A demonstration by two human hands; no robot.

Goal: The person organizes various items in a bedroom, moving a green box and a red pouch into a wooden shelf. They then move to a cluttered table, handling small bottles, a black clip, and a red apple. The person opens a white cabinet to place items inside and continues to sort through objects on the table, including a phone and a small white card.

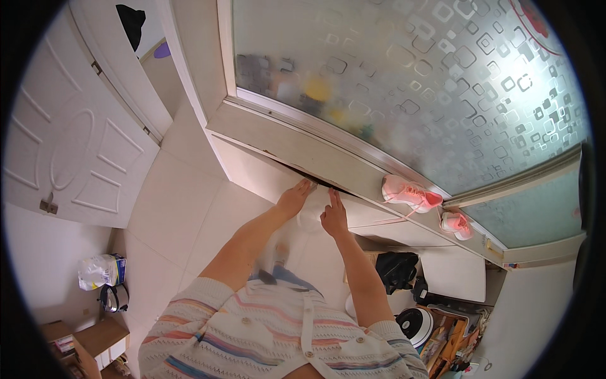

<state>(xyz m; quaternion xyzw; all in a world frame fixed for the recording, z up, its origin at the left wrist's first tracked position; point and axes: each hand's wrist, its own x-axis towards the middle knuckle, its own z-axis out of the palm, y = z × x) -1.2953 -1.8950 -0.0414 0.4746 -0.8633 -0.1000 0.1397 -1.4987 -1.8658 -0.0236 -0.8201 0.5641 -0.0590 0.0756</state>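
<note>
Both my hands reach down to the pale cabinet under the window ledge (pixel 303 151). My left hand (pixel 293 196) lies with its fingers close together at the upper edge of the left cabinet door (pixel 258 173). Something pale and small shows at its fingertips; whether it is gripped is hidden. My right hand (pixel 334 215) touches the upper edge of the neighbouring cabinet door (pixel 364 213) with two stretched fingers, the others curled. Between the ledge and the doors runs a narrow dark gap (pixel 326 182), widest near my fingertips.
Two pink sneakers (pixel 411 193) rest on the ledge at right, laces hanging over its edge. Above stands patterned frosted glass (pixel 378 85). A black bag (pixel 397 270) and a round black-and-white appliance (pixel 415 327) sit at lower right. The white door (pixel 71 132) is at left.
</note>
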